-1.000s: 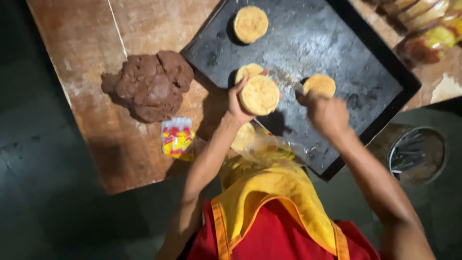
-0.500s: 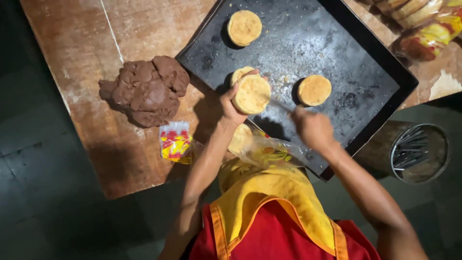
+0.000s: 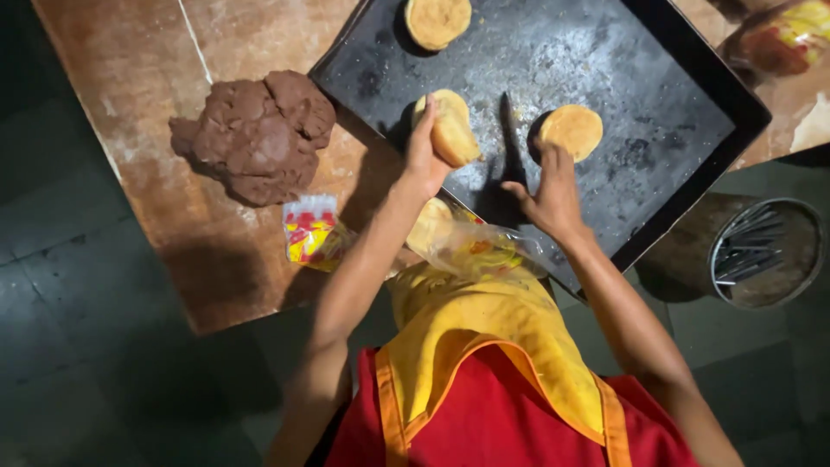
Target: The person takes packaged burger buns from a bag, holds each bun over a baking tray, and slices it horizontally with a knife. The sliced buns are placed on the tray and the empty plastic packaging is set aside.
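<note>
My left hand [image 3: 425, 160] holds a round pale bun [image 3: 451, 128] tilted on edge above the black baking tray [image 3: 657, 78]. My right hand [image 3: 546, 195] hovers over the tray's near part and grips what looks like a dark knife [image 3: 507, 130], blade pointing away from me, just right of the held bun. A second bun [image 3: 571, 131] lies flat on the tray by my right fingers. A third bun [image 3: 438, 19] sits at the tray's far edge. A clear plastic bag of buns [image 3: 471, 244] lies between my forearms at the table's edge.
A big lump of brown dough [image 3: 258, 134] rests on the floured wooden table [image 3: 130, 78] left of the tray. A small red and yellow packet [image 3: 311, 229] lies near the table's front edge. A round container of metal tools [image 3: 765, 251] stands lower right; wrapped goods [image 3: 782, 39] upper right.
My left hand has turned the bun from flat to on edge. My right hand has drawn back from the flat bun towards me, and the blade now points up the tray.
</note>
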